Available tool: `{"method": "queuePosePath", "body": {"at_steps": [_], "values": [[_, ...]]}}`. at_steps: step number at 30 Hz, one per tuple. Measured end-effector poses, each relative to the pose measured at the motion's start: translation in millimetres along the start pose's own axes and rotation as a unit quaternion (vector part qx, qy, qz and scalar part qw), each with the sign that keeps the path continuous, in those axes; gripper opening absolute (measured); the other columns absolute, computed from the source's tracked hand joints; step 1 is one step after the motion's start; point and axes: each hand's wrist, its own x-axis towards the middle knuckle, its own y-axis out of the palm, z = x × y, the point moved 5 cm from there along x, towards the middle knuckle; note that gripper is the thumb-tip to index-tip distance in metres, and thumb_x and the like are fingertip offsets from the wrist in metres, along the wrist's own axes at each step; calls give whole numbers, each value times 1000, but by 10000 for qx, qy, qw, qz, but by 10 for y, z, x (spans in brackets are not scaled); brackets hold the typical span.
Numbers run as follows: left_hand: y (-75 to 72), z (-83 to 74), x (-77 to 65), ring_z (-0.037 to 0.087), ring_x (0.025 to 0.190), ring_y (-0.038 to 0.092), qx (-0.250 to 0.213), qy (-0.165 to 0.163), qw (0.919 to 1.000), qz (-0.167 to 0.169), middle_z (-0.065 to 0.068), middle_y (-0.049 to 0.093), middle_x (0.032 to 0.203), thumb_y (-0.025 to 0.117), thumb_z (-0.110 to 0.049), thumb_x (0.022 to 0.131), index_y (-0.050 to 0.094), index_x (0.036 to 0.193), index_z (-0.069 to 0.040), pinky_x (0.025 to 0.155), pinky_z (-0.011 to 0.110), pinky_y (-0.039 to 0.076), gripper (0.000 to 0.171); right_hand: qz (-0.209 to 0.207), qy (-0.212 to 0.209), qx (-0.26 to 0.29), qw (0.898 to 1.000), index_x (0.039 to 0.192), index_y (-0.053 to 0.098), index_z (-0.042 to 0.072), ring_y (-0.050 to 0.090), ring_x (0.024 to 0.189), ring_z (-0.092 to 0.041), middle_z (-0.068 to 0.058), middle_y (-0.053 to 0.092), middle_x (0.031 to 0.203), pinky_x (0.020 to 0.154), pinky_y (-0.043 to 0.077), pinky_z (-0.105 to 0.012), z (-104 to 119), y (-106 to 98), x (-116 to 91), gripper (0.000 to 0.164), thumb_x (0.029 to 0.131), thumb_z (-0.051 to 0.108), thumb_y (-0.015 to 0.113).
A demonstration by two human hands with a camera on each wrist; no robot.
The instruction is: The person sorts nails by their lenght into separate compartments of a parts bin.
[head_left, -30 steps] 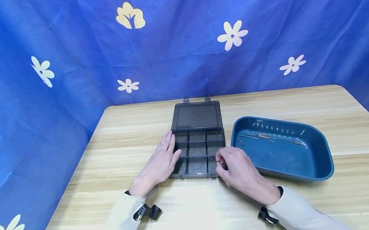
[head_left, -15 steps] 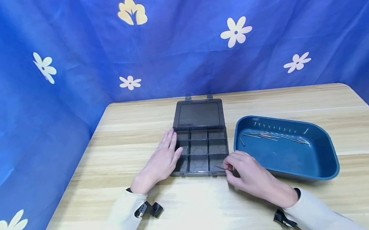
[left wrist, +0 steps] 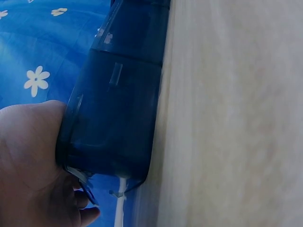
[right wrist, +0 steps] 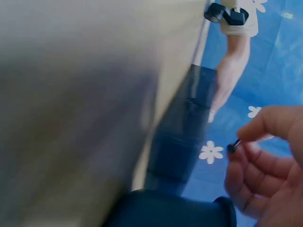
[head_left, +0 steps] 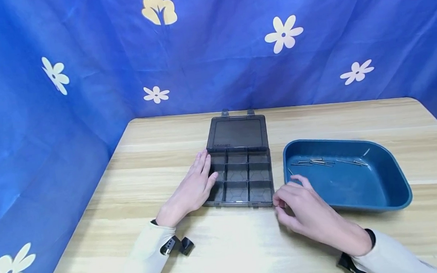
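A dark translucent organizer box (head_left: 242,193) with its lid (head_left: 237,134) folded back lies on the table. My left hand (head_left: 191,188) rests along its left edge, fingers extended and thumb over the front-left compartment. In the left wrist view the box (left wrist: 113,113) stands beside that hand (left wrist: 28,165). My right hand (head_left: 305,207) is just off the box's front right corner, between it and the teal bin (head_left: 395,182). Its thumb and index finger pinch a nail (right wrist: 232,147), whose dark head shows in the right wrist view; the rest is hidden.
Several thin nails (head_left: 318,161) lie scattered along the far side of the bin's floor. The wooden table (head_left: 165,140) meets a blue flowered curtain (head_left: 204,47) at its back and left.
My right hand has drawn back to the right from over the box's right-hand compartments, where the nail's thin shaft showed earlier. My left hand stays on the box. The head view has shifted slightly.
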Motion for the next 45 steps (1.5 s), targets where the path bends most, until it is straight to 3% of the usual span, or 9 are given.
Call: {"method": "queuePosePath", "body": {"at_steps": [7, 11, 15, 25, 30, 33, 36, 39, 45], "values": [[14, 18, -11, 39, 146, 7, -58, -18, 10000, 45, 26, 7, 158, 28, -33, 106, 16, 148, 12, 118, 47, 13, 63, 119, 535, -675, 9962, 74, 58, 15, 51, 68, -8, 10, 55, 70, 97, 38, -54, -5, 100, 280, 13, 74, 4, 65], [18, 18, -2, 39, 146, 7, -112, 19, 9999, 38, 26, 6, 158, 27, -34, 107, 16, 148, 12, 118, 46, 12, 63, 223, 729, -1056, 9915, 71, 58, 14, 50, 67, -14, 7, 56, 67, 96, 38, -55, -52, 177, 314, 12, 73, 5, 65], [9, 18, 7, 39, 146, 7, -139, 45, 9999, 35, 26, 5, 158, 27, -34, 107, 16, 148, 12, 118, 46, 11, 63, 104, 649, -1361, 9885, 68, 58, 14, 49, 68, -18, 6, 58, 64, 96, 36, -56, -86, 190, 305, 13, 73, 6, 67], [11, 18, 9, 40, 146, 7, -218, 63, 9997, 3, 26, 5, 158, 29, -31, 107, 16, 148, 13, 118, 47, 11, 62, 228, 628, -898, 9937, 75, 69, 15, 52, 72, -16, 6, 68, 72, 99, 34, -56, -90, 184, 291, 9, 76, 7, 74], [6, 12, 11, 39, 146, 7, -186, 31, 9998, 25, 26, 6, 158, 28, -32, 107, 16, 148, 12, 118, 46, 11, 62, -106, 393, -663, 9970, 75, 70, 13, 56, 73, -16, 5, 69, 73, 98, 38, -58, -120, 54, 300, 9, 75, 6, 75], [9, 5, 19, 39, 146, 8, -136, 35, 9999, 29, 26, 6, 158, 28, -32, 107, 16, 148, 12, 118, 47, 12, 62, -228, 396, -654, 9968, 76, 70, 10, 59, 72, -16, 2, 69, 74, 88, 47, -50, -188, -88, 313, 8, 74, 4, 75], [17, 5, 24, 39, 146, 9, -89, 27, 9999, 54, 27, 7, 157, 29, -32, 106, 16, 148, 12, 118, 47, 14, 62, -41, 687, -808, 9944, 79, 72, 9, 61, 71, -15, 1, 70, 76, 68, 54, -38, -295, -217, 318, 6, 77, 4, 74], [16, 10, 24, 38, 146, 9, -66, 19, 9999, 86, 27, 7, 157, 29, -32, 106, 16, 148, 12, 117, 48, 14, 62, 312, 1058, -964, 9892, 84, 72, 9, 61, 69, -14, 0, 69, 79, 52, 51, -31, -424, -327, 313, 4, 80, 7, 73], [-15, 43, 17, 39, 145, 11, -9, 72, 10000, -39, 27, 10, 157, 31, -30, 106, 19, 147, 14, 117, 49, 16, 61, 774, 1456, -1165, 9794, 84, 72, 11, 59, 66, -12, 1, 68, 78, 52, 50, -33, -728, -567, 301, 4, 81, 8, 71]]}}
